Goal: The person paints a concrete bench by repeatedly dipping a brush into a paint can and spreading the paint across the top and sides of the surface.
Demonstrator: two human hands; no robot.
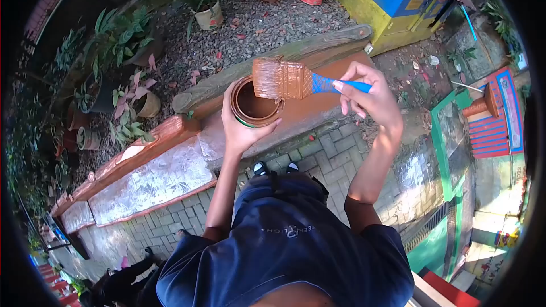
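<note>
Head view: a light, rigid paint can [256, 107], slippery with wet brown paint, is clamped around its wall by the left hand [240, 128] above the painted ledge [318, 99], while right-hand fingers [347, 88] are pinched on the stiff blue-handled brush [296, 81] over its rim.

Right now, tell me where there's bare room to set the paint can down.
Free: the brown painted ledge top between the log border and the paving bricks. The paint can sits in the left hand; the brush in the right hand. Crowded: the gravel bed with pots.
</note>
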